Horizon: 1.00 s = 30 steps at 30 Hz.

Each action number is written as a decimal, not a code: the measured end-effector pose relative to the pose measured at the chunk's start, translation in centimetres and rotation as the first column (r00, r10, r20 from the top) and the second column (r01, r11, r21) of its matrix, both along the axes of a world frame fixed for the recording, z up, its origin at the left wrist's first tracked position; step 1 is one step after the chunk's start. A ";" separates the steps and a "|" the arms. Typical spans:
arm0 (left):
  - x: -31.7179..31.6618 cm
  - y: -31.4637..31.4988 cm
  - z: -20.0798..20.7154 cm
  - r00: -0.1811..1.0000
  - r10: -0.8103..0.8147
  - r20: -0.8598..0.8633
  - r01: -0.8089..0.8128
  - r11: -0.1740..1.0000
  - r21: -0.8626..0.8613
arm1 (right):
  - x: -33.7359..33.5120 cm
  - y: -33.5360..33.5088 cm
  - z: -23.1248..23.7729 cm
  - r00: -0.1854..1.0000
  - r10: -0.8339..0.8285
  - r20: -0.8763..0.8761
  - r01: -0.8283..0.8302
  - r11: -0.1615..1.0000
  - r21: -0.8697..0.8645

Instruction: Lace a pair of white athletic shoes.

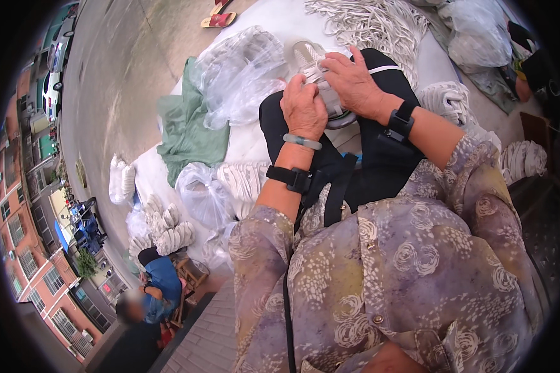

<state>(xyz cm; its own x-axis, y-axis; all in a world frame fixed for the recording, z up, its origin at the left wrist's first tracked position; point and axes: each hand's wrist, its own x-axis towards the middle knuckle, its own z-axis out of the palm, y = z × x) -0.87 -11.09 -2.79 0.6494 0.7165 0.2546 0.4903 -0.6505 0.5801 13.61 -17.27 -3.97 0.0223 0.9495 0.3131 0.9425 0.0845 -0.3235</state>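
Note:
A pale beige-grey sneaker (331, 102) rests on my lap between my black-trousered thighs, its toe pointing away from me. My left hand (303, 107) is closed at the sneaker's left side, fingers curled against the lacing area. From the right, my right hand (356, 86) bends over the eyelets with thumb and fingers pinched at the laces; one finger sticks up. A white shoelace (384, 68) stretches across my right thigh from beside that hand. The fingertips of both hands are partly hidden.
Loose white laces (379, 25) lie heaped beyond my right knee. Bundled laces (445, 99) sit at the right. On the left are clear plastic bags (239, 74), a green cloth (196, 124) and more bundles (168, 227). A person in blue (162, 289) sits at the lower left.

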 end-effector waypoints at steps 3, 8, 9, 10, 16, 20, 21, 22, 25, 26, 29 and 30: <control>0.1 -0.1 0.1 1.000 0.006 -0.011 -0.006 0.999 0.047 | 0.8 -0.5 -0.1 1.000 0.024 0.018 -0.026 0.997 0.076; -0.1 -0.2 -0.2 0.997 -0.007 0.081 0.006 1.000 0.013 | 0.0 -0.3 -0.6 0.991 -0.028 -0.132 0.035 0.998 0.054; 0.0 -0.2 -0.2 0.997 -0.006 0.082 0.005 1.000 0.011 | -0.3 -0.3 -0.7 0.967 -0.084 -0.240 0.097 0.994 0.044; 0.1 -0.3 -0.2 0.997 0.000 0.080 -0.001 1.000 0.005 | -0.5 -0.3 -0.9 0.929 -0.139 -0.344 0.158 0.987 0.028; -0.3 -0.3 -0.5 0.996 -0.003 0.084 -0.001 0.999 0.047 | -1.6 0.0 -1.2 0.911 -0.206 -0.357 0.203 0.978 -0.047; -0.4 -0.5 -0.5 0.996 -0.001 0.090 -0.007 0.996 0.086 | -1.4 0.0 -0.8 0.919 -0.189 -0.346 0.182 0.982 -0.054; -0.3 -0.6 -0.5 0.996 -0.001 0.088 -0.007 0.996 0.087 | -1.1 0.0 -0.8 0.920 -0.172 -0.352 0.151 0.985 -0.087; -0.3 -0.6 -0.5 0.996 0.003 0.087 -0.012 0.995 0.095 | -0.8 -0.1 -0.8 0.920 -0.155 -0.359 0.119 0.985 -0.121; -0.4 -0.4 -0.6 0.998 0.007 0.069 -0.015 0.993 0.118 | -0.5 -0.2 -0.3 0.928 -0.103 -0.358 0.049 0.986 -0.157; -0.3 -0.2 -0.7 0.998 0.009 0.055 -0.016 0.991 0.134 | -0.4 -0.2 -0.2 0.928 -0.106 -0.358 0.053 0.986 -0.155; 0.2 -0.2 -1.0 0.998 0.022 0.050 -0.029 0.987 0.160 | -0.2 -0.2 0.2 0.926 -0.095 -0.366 0.020 0.979 -0.205; 0.4 -0.2 -1.1 0.999 0.018 0.050 -0.026 0.987 0.161 | 0.0 -0.2 0.3 0.930 -0.078 -0.359 -0.006 0.974 -0.227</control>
